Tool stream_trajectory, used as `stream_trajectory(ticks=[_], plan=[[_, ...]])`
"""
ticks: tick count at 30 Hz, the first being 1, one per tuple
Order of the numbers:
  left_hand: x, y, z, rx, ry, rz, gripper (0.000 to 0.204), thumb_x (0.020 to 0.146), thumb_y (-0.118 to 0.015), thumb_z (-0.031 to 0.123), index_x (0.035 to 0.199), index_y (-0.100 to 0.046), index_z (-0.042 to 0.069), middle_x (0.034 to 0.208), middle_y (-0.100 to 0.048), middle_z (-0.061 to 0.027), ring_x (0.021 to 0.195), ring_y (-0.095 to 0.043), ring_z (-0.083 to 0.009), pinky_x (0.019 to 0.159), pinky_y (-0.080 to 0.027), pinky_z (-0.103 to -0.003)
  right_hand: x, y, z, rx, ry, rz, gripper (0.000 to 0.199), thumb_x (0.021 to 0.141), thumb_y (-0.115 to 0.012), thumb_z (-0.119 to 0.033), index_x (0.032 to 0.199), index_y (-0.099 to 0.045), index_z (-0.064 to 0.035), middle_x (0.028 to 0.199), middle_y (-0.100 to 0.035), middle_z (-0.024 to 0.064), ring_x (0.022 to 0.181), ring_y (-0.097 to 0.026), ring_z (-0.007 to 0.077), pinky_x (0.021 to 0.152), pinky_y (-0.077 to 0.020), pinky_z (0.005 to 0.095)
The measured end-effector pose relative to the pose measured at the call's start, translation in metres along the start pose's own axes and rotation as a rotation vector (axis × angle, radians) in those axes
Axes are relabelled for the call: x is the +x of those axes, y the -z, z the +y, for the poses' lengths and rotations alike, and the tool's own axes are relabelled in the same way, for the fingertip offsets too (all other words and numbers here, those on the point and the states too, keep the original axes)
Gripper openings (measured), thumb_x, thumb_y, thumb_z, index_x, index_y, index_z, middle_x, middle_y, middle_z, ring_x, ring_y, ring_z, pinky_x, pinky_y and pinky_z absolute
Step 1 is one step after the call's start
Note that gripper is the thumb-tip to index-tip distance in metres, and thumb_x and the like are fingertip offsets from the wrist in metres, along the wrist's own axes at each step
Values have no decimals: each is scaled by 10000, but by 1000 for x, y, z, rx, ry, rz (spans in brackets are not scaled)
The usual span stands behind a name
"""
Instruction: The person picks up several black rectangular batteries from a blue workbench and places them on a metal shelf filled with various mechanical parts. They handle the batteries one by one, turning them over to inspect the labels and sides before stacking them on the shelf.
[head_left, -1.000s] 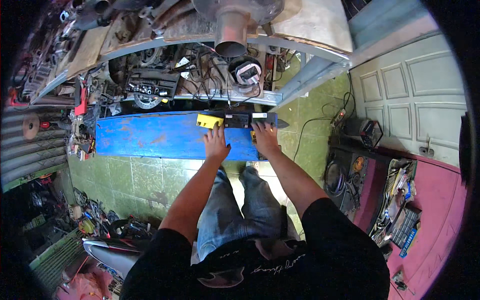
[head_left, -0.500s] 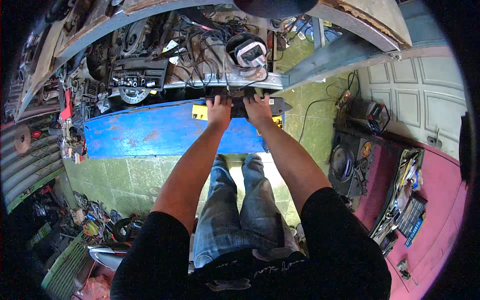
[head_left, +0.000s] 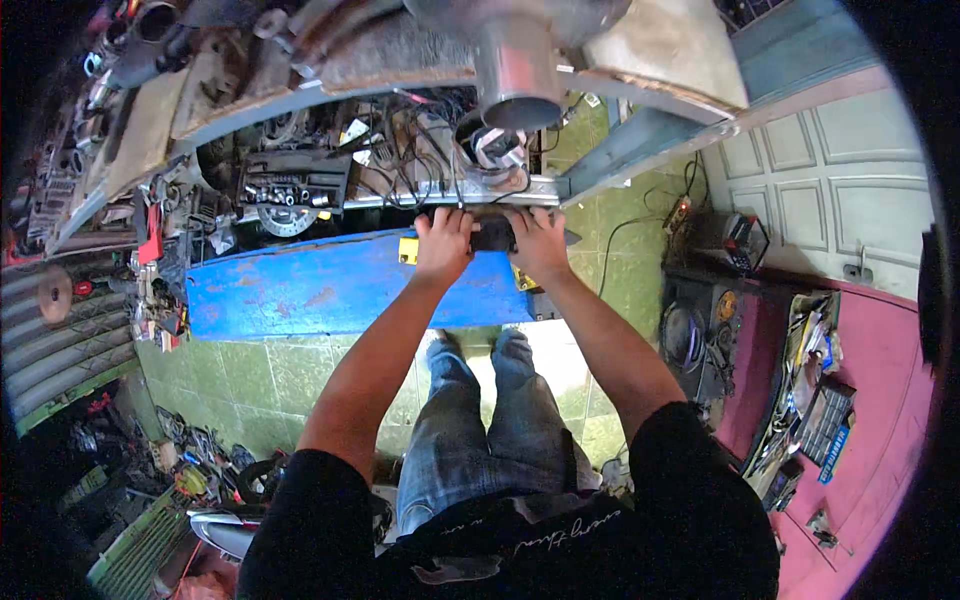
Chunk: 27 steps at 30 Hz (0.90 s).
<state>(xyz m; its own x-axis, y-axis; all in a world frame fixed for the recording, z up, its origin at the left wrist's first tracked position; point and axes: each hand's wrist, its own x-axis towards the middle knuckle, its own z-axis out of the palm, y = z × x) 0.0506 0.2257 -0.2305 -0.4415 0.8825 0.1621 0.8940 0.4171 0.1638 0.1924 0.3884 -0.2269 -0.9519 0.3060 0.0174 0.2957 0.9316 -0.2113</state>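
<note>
My left hand (head_left: 444,243) and my right hand (head_left: 537,241) are both closed on a black and yellow tool-like object (head_left: 494,234) at the far edge of a blue metal panel (head_left: 310,290). The object is mostly hidden under my fingers; a yellow part shows at its left (head_left: 407,250) and below my right hand. Just beyond it runs a grey metal rail (head_left: 420,195) with tangled black wires (head_left: 415,150) behind. My legs in jeans (head_left: 490,420) stand below on the green tiled floor.
A round grey metal pipe (head_left: 520,60) hangs overhead. A black socket case (head_left: 295,180) lies left of the wires. A speaker box (head_left: 700,330) and a pink bench (head_left: 880,400) with tools are to the right. Clutter and tools crowd the left wall (head_left: 60,300).
Both hands have stayed on the black and yellow object. The view swung up and then back, so the overhead pipe looms larger again and the panel sits lower than half a second ago.
</note>
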Motion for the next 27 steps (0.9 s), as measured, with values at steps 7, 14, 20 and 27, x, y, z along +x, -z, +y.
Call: stream_trajectory(ticks=[7,14,20,27], plan=[[-46,144,-4,-172,-44,-20,754,526,-921,318,1230,-665,226,1218,-651,41,1184,-528,-282,963,-341,-574,-50,106,-60,203,-13,24,919,578,-926,-369,1391,-564,-140,1358,-635,50,1311,-482,271,1084,-292,585],[-112,251,-23,-15,-145,224,826,537,-921,313,1322,-664,278,1310,-615,93,1190,-477,-257,983,-303,-551,-77,150,-144,96,153,375,896,577,-924,-410,1377,-578,-202,1408,-583,-64,1250,-477,231,1028,-297,580],[-130,356,-56,-28,-82,384,809,524,-912,277,1302,-685,273,1274,-648,93,1161,-498,-253,1014,-301,-522,-36,228,-205,110,324,525,905,567,-928,-421,1374,-574,-213,1408,-581,-79,1234,-472,220,1033,-274,571],[-134,466,-101,-322,-93,402,786,487,-941,290,1220,-707,132,1206,-689,-45,1126,-538,-289,1034,-336,-460,7,352,-276,341,448,453,825,513,-940,-333,1259,-636,-156,1204,-695,45,1174,-532,297,1048,-290,491]])
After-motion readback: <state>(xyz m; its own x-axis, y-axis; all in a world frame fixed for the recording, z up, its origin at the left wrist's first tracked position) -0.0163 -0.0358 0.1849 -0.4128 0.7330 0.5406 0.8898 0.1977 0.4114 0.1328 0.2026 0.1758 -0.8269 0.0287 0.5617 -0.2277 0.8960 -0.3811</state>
